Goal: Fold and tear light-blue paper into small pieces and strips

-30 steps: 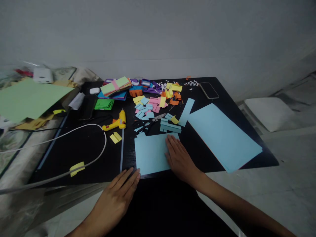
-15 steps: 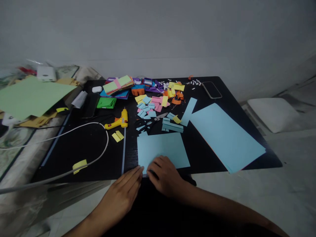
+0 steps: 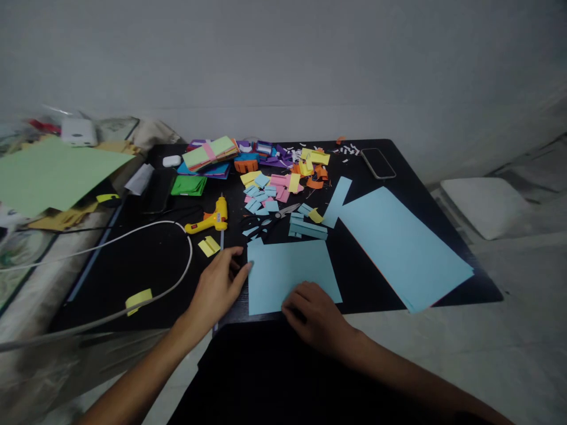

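Note:
A light blue paper sheet [image 3: 287, 268] lies flat at the front edge of the black table [image 3: 159, 260]. My left hand [image 3: 221, 277] is at the sheet's left edge, fingers apart and holding nothing, its thumb by the paper's border. On the sheet's lower right part rests my right hand [image 3: 312, 310], its fingers curled; whether anything is under them is hidden. Black scissors [image 3: 277, 216] and folded blue pieces [image 3: 308, 227] lie just behind the sheet. A blue strip [image 3: 337, 202] is behind it to the right.
Larger blue sheets [image 3: 407, 248] and a phone [image 3: 378, 163] are on the right. A yellow glue gun [image 3: 210, 218] and a white cable [image 3: 188, 265] lie left. Colourful paper pieces [image 3: 279, 189] cover the back, near a paper stack [image 3: 210, 153].
My left hand has moved up and left along the sheet's left side, with its fingers spreading apart. My right hand has slid slightly to the right.

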Available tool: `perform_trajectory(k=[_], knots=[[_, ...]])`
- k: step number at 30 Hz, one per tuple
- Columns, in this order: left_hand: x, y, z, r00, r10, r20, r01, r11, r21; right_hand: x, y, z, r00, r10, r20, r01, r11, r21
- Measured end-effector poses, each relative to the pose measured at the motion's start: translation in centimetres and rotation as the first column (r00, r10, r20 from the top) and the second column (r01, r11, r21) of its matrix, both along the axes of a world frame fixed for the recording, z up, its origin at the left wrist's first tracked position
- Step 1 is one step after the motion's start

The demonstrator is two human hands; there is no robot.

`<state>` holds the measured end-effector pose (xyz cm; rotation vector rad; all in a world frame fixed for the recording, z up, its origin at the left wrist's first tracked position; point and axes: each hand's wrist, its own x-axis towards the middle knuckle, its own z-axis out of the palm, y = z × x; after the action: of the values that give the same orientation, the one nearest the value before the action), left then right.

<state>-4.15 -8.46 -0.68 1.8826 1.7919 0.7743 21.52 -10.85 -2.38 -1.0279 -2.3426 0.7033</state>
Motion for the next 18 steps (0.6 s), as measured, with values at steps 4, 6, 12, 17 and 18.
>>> perform_trajectory(k=[4, 6, 12, 17, 18], knots=[[0.7, 2.9, -0.6, 0.939, 0.1, 0.329, -0.053, 0.987, -0.15, 0.2, -0.1, -0.2, 0.999, 0.034, -0.028, -0.033, 0.999, 0.021], [0.9, 3.3, -0.7, 0.881, 0.132, 0.454, -0.055, 0.982, -0.18, 0.5, 0.1, 0.0, 0.997, 0.047, -0.06, -0.046, 0.999, 0.029], [1.1, 3.2, 0.9, 0.778, 0.153, 0.609, -0.009, 0.972, -0.233, -0.1, 4.2, 2.9, 0.983, -0.03, -0.18, 0.059, 0.985, 0.16], [1.5, 3.5, 2.1, 0.744, 0.115, 0.658, 0.051, 0.972, -0.228, -1.9, 9.1, 3.9, 0.995, -0.021, -0.1, 0.034, 0.99, 0.136], [1.5, 3.5, 2.1, 0.744, 0.108, 0.66, 0.053, 0.974, -0.22, -2.2, 9.7, 3.8, 0.997, -0.01, -0.082, 0.018, 0.995, 0.101]])
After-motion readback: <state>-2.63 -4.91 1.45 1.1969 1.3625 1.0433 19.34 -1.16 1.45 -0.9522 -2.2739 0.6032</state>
